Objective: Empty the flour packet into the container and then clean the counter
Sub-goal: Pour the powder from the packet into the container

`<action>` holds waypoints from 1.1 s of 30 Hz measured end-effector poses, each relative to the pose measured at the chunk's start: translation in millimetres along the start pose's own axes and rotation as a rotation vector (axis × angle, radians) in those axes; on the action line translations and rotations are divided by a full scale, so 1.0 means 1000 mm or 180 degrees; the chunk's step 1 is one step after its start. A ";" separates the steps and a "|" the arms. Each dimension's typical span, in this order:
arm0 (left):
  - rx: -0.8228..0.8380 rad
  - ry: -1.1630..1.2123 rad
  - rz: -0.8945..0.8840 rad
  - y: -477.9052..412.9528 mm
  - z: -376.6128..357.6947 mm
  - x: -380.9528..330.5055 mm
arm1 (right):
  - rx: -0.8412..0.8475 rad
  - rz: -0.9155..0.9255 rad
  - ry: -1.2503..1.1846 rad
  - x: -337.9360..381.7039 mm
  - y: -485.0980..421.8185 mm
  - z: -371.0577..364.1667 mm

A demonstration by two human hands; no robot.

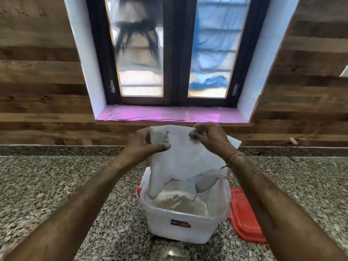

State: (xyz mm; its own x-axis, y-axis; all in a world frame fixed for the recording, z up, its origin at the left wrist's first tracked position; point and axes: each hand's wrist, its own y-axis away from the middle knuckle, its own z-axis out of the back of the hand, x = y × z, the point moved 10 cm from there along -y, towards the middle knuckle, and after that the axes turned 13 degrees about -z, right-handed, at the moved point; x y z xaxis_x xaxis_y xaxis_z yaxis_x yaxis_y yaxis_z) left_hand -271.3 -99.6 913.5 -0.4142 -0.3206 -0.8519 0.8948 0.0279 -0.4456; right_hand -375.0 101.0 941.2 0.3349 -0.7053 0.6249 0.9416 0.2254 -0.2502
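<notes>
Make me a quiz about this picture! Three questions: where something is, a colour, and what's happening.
1. Where is the red lid, compared with the container? A. On top. B. Beside it, on the counter. C. Inside it.
2. What colour is the window sill? A. Green. B. Yellow. C. Pink.
3. How is the flour packet? A. Held up over the container. B. Lying flat. C. Standing sealed.
Answers: B, it lies on the granite at the container's right; C, a shiny pink sheet covers it; A, the left hand and right hand pinch its upper edge, flour heaped below.
</notes>
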 end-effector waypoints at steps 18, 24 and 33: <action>-0.1014 0.0788 -0.0140 0.036 0.006 0.035 | -0.0078 -0.0212 0.0549 0.008 0.008 -0.004; -0.1422 0.0683 -0.0144 0.040 0.017 0.031 | -0.0155 -0.0213 0.0651 0.012 0.010 -0.011; -0.1735 -0.0346 -0.0431 0.036 0.023 0.015 | 0.0059 0.0016 0.0661 0.016 0.015 -0.027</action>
State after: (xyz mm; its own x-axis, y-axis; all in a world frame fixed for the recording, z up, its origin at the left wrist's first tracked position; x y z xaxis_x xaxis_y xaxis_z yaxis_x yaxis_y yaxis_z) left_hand -241.5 -125.1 890.4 -0.4739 -0.4500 -0.7569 0.6078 0.4548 -0.6510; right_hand -356.2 75.1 927.6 0.3269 -0.8271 0.4572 0.9410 0.2403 -0.2381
